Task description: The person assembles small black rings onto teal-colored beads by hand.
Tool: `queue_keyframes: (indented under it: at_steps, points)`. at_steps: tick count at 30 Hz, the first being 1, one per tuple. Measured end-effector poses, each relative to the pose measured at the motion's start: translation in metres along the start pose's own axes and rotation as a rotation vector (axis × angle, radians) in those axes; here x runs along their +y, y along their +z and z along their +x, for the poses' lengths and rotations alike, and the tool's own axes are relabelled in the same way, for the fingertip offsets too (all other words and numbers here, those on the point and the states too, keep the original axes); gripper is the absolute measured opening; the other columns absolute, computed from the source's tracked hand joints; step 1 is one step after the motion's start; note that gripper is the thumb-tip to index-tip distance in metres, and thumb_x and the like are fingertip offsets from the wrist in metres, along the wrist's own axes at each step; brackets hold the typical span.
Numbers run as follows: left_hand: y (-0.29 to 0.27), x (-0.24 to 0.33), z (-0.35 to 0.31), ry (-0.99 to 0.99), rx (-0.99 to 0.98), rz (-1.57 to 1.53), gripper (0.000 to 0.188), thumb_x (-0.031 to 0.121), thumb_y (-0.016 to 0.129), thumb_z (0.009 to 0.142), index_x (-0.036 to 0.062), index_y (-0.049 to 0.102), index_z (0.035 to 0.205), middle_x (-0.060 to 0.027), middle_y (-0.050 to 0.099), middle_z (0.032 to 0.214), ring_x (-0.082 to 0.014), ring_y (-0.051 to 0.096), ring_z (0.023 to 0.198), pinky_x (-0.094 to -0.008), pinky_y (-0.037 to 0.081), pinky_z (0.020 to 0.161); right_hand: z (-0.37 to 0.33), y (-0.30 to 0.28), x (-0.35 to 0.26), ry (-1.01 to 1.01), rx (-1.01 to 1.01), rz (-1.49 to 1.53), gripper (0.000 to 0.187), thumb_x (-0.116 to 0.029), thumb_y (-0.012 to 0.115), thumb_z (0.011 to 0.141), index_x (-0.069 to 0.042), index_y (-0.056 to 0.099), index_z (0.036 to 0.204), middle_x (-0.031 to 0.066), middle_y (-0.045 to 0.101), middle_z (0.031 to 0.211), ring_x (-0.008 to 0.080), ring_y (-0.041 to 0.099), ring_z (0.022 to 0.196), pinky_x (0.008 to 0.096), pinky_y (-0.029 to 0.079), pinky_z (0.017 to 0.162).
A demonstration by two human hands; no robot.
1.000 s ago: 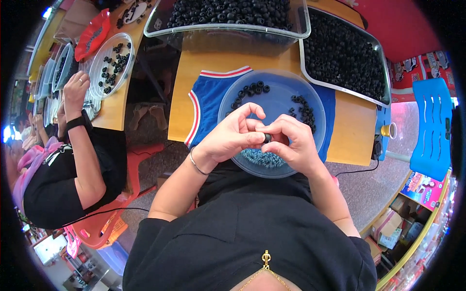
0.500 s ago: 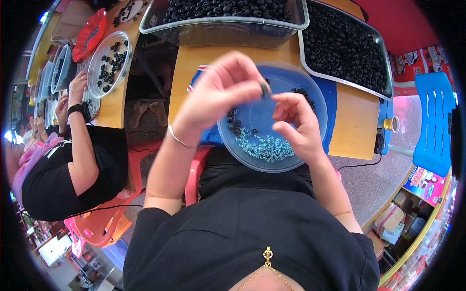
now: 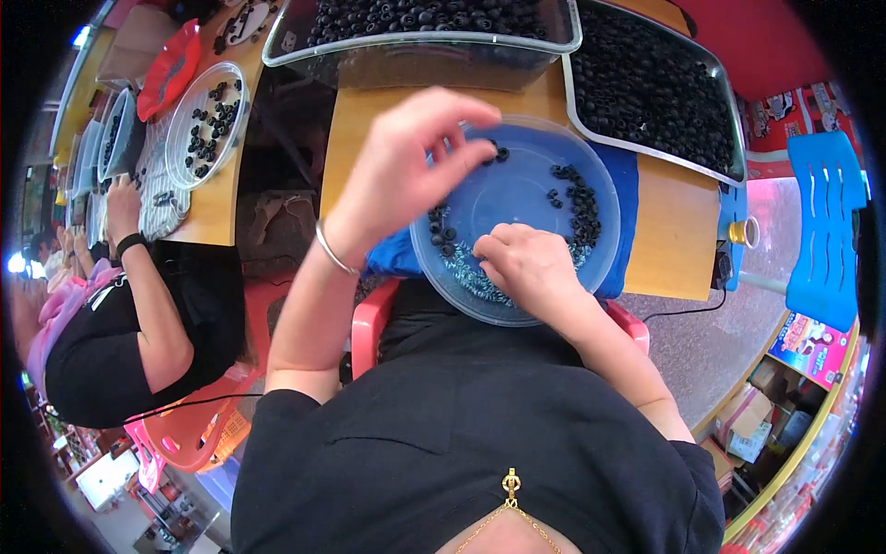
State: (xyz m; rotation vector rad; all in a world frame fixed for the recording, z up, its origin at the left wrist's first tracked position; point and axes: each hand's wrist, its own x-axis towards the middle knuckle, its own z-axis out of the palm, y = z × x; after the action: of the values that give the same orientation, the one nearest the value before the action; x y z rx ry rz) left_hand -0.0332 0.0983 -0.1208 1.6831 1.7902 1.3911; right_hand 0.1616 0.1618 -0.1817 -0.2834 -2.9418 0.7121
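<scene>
A round, shallow clear plastic tray [image 3: 517,319] sits in front of me over blue cloth. In it lie small teal coil-like pieces [image 3: 469,275] along the near side, and black ring-shaped parts [image 3: 584,205] in groups at the right, left and far edges. My left hand [image 3: 406,162] is raised over the tray's far left, thumb and forefinger apart. A few black ring parts [image 3: 499,152] show just beyond its thumb tip, apparently lying in the tray. My right hand [image 3: 531,263] is over the teal pieces, fingers pinched together and pointing down; whatever is between them is hidden.
A clear bin [image 3: 425,46] full of black parts stands beyond the tray, with a metal tray [image 3: 577,111] of more at far right. At left a co-worker's hand [image 3: 123,208] works near another round tray [image 3: 235,120]. A blue plastic chair [image 3: 821,240] stands right.
My hands, which were close together over the tray with a small dark part at the left fingertips, have separated. The right hand has come down to the teal pieces; the left fingers have spread.
</scene>
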Motion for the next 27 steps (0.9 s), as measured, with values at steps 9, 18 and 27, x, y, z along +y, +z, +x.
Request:
queue_keyframes:
  at_steps: [9, 18, 27]
  points:
    - [0.011, -0.008, -0.056, 0.019, -0.478, 0.56, 0.029, 0.011, 0.072, 0.066, 0.0055, 0.063, 0.093, -0.0076, 0.059, 0.086, -0.0257, 0.055, 0.091, -0.0358, 0.045, 0.082, -0.007, -0.027, 0.02, 0.118, 0.138, 0.402, 0.015, -0.005, 0.069, 0.078, -0.005, 0.061, 0.09, 0.0081, 0.061, 0.082, 0.0203, 0.061, 0.068, 0.0312, 0.048, 0.06]
    - [0.028, -0.007, -0.061, 0.08, -0.549, 0.727, 0.015, 0.011, 0.06, 0.075, 0.0074, 0.062, 0.089, -0.0063, 0.056, 0.086, -0.0234, 0.056, 0.085, -0.0344, 0.046, 0.077, -0.009, -0.032, 0.018, 0.223, 0.234, 0.653, 0.014, -0.006, 0.067, 0.082, -0.002, 0.064, 0.095, 0.0098, 0.064, 0.084, 0.0185, 0.063, 0.073, 0.0299, 0.05, 0.064]
    - [0.036, -0.004, -0.072, -0.47, -0.056, -0.787, 0.017, 0.003, 0.067, 0.084, 0.0017, 0.059, 0.099, -0.0076, 0.061, 0.094, -0.0176, 0.065, 0.09, -0.0281, 0.055, 0.077, -0.005, -0.043, 0.003, 0.069, 0.452, 0.584, 0.014, 0.002, 0.072, 0.076, -0.002, 0.067, 0.089, 0.0078, 0.065, 0.087, 0.0133, 0.06, 0.068, 0.0229, 0.049, 0.06]
